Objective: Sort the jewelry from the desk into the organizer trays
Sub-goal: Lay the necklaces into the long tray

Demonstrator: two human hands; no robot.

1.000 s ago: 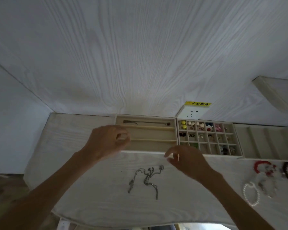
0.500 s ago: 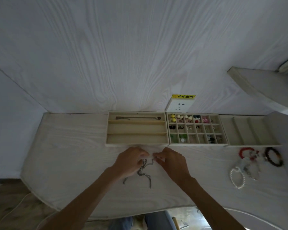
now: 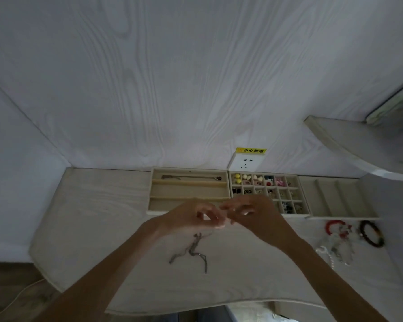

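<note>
Near edge of the tabletop: the tangled silver chains lie partly on the surface, but their upper end now rises toward the hands. Half a second ago both hands were down on the tangle; they have since lifted clear of the surface and sit just in front of the trays.

Left hand: fingers curled, grip pinched on a thin strand at the fingertips. Right hand: fingers also curled close against the left's; whether its grip actually holds the strand is too blurred to tell.

Reading: one chain is being drawn or teased out of the knot, not yet free.

Further right, the bracelets wait unsorted on the surface.

Behind the hands, the long-slot tray holds one necklace in its far slot; the two nearer slots look vacant. The grid tray holds small pieces. The ridged tray shows nothing in it.
</note>
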